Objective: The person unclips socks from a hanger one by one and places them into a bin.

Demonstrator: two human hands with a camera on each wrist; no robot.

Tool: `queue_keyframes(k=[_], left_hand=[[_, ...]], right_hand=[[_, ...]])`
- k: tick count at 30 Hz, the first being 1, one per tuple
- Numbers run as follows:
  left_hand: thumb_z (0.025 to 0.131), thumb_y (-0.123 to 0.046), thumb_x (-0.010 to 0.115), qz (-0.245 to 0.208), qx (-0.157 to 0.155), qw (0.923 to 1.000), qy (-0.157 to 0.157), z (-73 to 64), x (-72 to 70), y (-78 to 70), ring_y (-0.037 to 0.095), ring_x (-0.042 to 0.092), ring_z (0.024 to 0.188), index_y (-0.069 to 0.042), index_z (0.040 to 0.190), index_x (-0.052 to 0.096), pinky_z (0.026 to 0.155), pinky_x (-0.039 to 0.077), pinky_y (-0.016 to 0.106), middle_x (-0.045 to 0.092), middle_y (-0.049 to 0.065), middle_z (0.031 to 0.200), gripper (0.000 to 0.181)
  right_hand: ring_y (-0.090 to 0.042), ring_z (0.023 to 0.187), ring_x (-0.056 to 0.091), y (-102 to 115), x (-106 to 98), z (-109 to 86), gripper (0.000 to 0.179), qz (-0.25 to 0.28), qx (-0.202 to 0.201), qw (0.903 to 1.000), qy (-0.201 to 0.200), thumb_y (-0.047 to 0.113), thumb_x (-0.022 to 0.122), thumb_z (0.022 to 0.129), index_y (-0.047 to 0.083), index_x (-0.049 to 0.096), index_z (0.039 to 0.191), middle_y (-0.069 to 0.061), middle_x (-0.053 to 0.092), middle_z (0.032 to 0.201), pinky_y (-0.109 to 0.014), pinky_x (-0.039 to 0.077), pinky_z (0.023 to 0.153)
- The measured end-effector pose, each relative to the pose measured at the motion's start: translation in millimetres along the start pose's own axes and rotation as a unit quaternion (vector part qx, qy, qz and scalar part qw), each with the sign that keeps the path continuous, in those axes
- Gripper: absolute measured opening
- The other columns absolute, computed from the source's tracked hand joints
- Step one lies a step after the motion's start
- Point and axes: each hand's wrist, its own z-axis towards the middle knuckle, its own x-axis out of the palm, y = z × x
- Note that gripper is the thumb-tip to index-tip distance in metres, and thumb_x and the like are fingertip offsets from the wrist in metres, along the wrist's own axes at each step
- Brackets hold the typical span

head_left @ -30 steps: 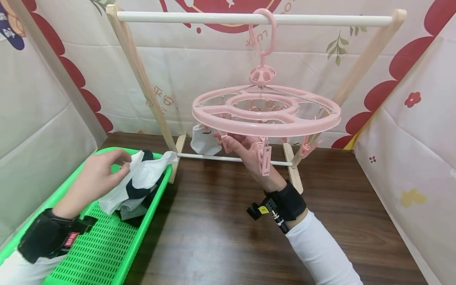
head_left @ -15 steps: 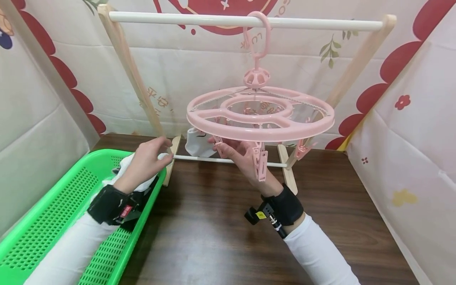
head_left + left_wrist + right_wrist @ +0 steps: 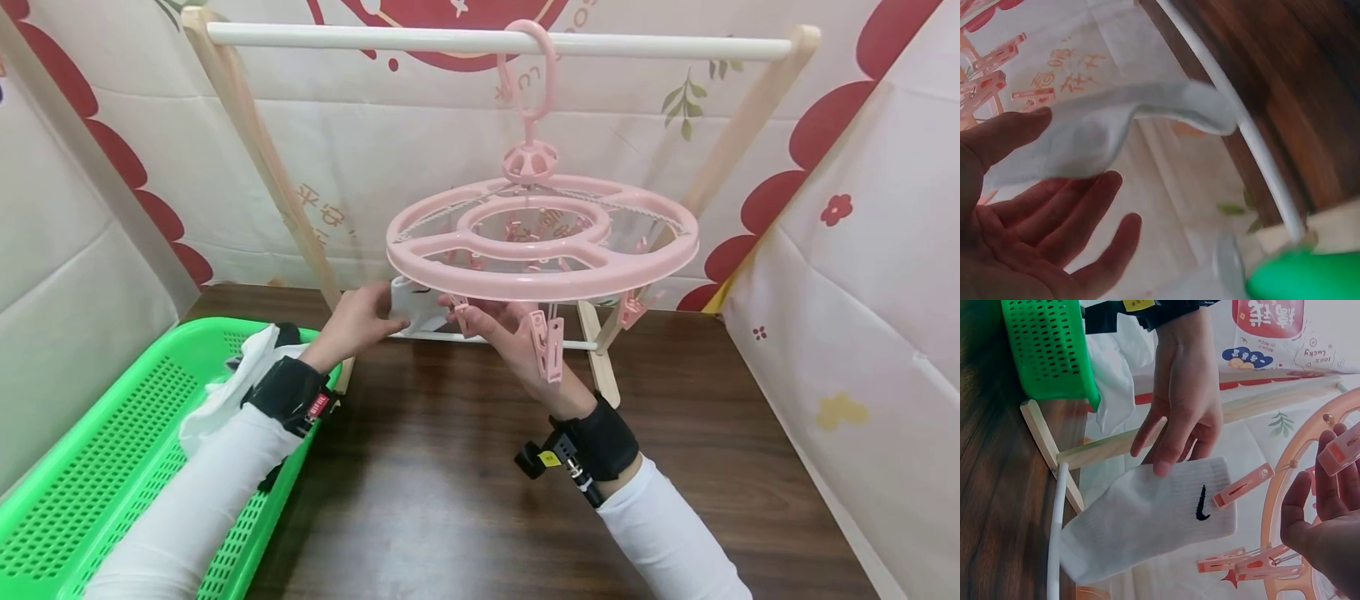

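A white sock (image 3: 1147, 515) with a black swoosh hangs from a pink clothespin (image 3: 1244, 485) of the round drying hanger (image 3: 540, 287). My left hand (image 3: 360, 321) is at the sock's edge, thumb on one face and other fingers on the far side, loosely pinching it. In the left wrist view the sock (image 3: 1085, 134) lies bent between thumb and fingers. Beneath the hanger's left rim, my right hand (image 3: 517, 342) has its fingertips around another pink clothespin (image 3: 1342, 451). Part of that hand is hidden by the hanger and its dangling clothespins (image 3: 549, 346).
The hanger hooks over the white top bar (image 3: 375, 37) of a wooden rack. A lower bar (image 3: 577, 344) runs behind my hands. At left, a green basket (image 3: 97, 450) holds white and dark cloth items (image 3: 225, 392), partly under my left arm.
My left hand has moved right, from over the basket to the hanging sock. The right hand stays under the hanger. The head view has shifted slightly.
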Motion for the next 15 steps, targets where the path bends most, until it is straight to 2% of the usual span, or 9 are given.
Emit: queue_keyframes(k=[2, 5, 7, 10, 12, 13, 15], left_hand=[[0.085, -0.009, 0.071, -0.014, -0.002, 0.9999, 0.000, 1.6, 3.4, -0.1, 0.035, 0.060, 0.093, 0.006, 0.115, 0.060, 0.080, 0.047, 0.047, 0.066, 0.022, 0.103, 0.035], [0.086, -0.002, 0.065, -0.024, 0.016, 0.9996, -0.007, 0.8, 8.2, -1.1, 0.036, 0.063, 0.094, 0.009, 0.115, 0.061, 0.083, 0.048, 0.047, 0.066, 0.024, 0.103, 0.031], [0.085, 0.001, 0.062, -0.026, 0.025, 0.9993, -0.009, -2.4, 11.0, -2.5, 0.033, 0.064, 0.084, 0.010, 0.110, 0.062, 0.075, 0.049, 0.043, 0.067, 0.022, 0.095, 0.027], [0.084, 0.001, 0.060, -0.032, 0.024, 0.9992, -0.001, -10.5, 13.9, -6.8, 0.026, 0.059, 0.069, 0.009, 0.104, 0.061, 0.060, 0.047, 0.036, 0.064, 0.017, 0.083, 0.021], [0.084, 0.000, 0.060, -0.029, 0.022, 0.9993, 0.007, -16.6, 15.2, -10.3, 0.023, 0.055, 0.066, 0.008, 0.100, 0.061, 0.058, 0.043, 0.034, 0.062, 0.013, 0.080, 0.018], [0.085, -0.001, 0.060, -0.028, 0.021, 0.9993, 0.011, -19.6, 15.4, -12.6, 0.022, 0.055, 0.066, 0.008, 0.099, 0.061, 0.057, 0.043, 0.033, 0.061, 0.013, 0.080, 0.017], [0.085, -0.001, 0.060, -0.034, 0.028, 0.9989, 0.018, -24.7, 16.1, -16.7, 0.021, 0.055, 0.064, 0.007, 0.099, 0.061, 0.057, 0.044, 0.033, 0.061, 0.012, 0.080, 0.016]], right_hand=[[-0.028, 0.102, 0.060, -1, 0, -0.1, 0.070, 0.000, -0.004, 1.0000, 0.000, 0.049, 0.063, 0.090, -0.007, 0.048, 0.129, -0.021, 0.062, 0.119, -0.037, 0.045, 0.088], [-0.028, 0.103, 0.060, -1, -1, -0.7, 0.060, 0.006, -0.010, 0.9999, 0.001, 0.047, 0.062, 0.092, -0.002, 0.052, 0.125, -0.019, 0.062, 0.119, -0.039, 0.043, 0.092], [-0.028, 0.106, 0.059, -1, -1, -1.4, 0.045, 0.023, -0.017, 0.9996, 0.004, 0.041, 0.058, 0.096, 0.001, 0.054, 0.116, -0.017, 0.063, 0.115, -0.041, 0.042, 0.096], [-0.027, 0.109, 0.057, -2, -2, -3.6, 0.034, 0.075, -0.011, 0.9971, 0.012, 0.032, 0.055, 0.099, 0.003, 0.053, 0.117, -0.013, 0.061, 0.111, -0.043, 0.039, 0.100], [-0.026, 0.111, 0.056, -3, -2, -5.4, 0.040, 0.112, 0.001, 0.9936, 0.013, 0.030, 0.055, 0.098, -0.001, 0.050, 0.124, -0.014, 0.060, 0.112, -0.042, 0.039, 0.101], [-0.025, 0.112, 0.056, -3, -2, -6.5, 0.049, 0.128, 0.010, 0.9916, 0.013, 0.033, 0.057, 0.098, -0.003, 0.046, 0.130, -0.014, 0.059, 0.113, -0.041, 0.040, 0.100], [-0.026, 0.116, 0.054, -4, -2, -9.1, 0.060, 0.141, 0.026, 0.9895, 0.014, 0.035, 0.058, 0.097, -0.004, 0.040, 0.138, -0.018, 0.057, 0.124, -0.040, 0.038, 0.102]])
